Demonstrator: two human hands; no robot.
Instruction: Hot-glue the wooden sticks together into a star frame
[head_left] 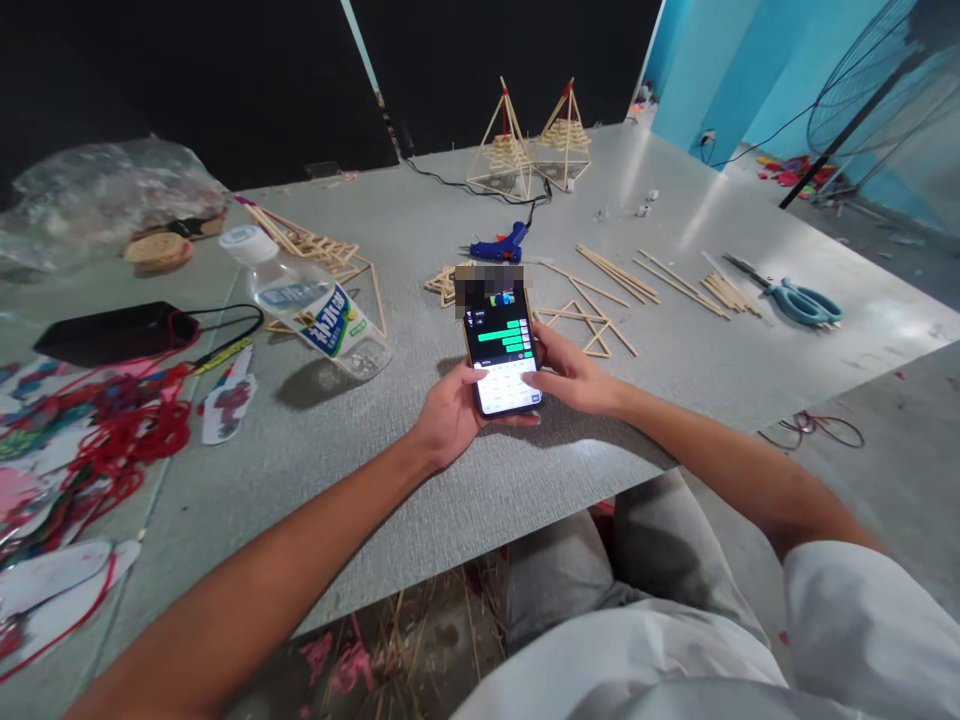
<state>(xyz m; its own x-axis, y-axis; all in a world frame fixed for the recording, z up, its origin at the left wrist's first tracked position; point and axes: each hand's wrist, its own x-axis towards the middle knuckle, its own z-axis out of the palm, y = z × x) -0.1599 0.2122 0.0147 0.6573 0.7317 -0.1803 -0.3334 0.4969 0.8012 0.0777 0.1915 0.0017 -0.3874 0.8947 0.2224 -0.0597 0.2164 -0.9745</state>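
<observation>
Tabletop (360, 520): both hands, L (452, 415) and R (574, 372), grip 1 phone (502, 350) nr the front edge, thumbs on screen; 1 bottle (319, 310) to L, 1 glue gun (501, 243) beyond, 2 stick pyramids (504, 150) at back; bare strip R of R forearm.

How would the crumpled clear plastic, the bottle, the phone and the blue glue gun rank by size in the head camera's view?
Largest to smallest:
1. Crumpled clear plastic
2. Bottle
3. Phone
4. Blue glue gun, which lies farther from the camera than the phone
</observation>
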